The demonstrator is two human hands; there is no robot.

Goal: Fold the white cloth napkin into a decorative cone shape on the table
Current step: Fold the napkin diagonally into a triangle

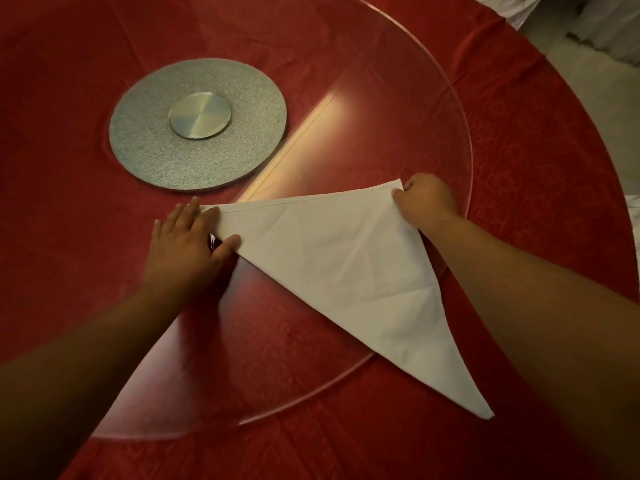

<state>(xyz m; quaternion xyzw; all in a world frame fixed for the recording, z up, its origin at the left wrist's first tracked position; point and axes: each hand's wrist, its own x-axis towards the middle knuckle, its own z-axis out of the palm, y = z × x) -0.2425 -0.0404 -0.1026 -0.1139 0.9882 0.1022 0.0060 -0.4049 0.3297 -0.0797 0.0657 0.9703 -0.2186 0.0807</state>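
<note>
The white cloth napkin (pixel 339 261) lies folded into a flat triangle on the glass turntable, its long point reaching toward me past the glass edge. My left hand (pixel 187 240) rests flat on the napkin's left corner, fingers spread and thumb on the cloth. My right hand (pixel 424 199) pinches the far right corner between thumb and fingers.
A round table with a red tablecloth (pixel 540 140) carries a clear glass turntable (pixel 465 133). A grey round base with a metal hub (pixel 199 123) sits under the glass, beyond the napkin. White fabric shows off the table at the upper right.
</note>
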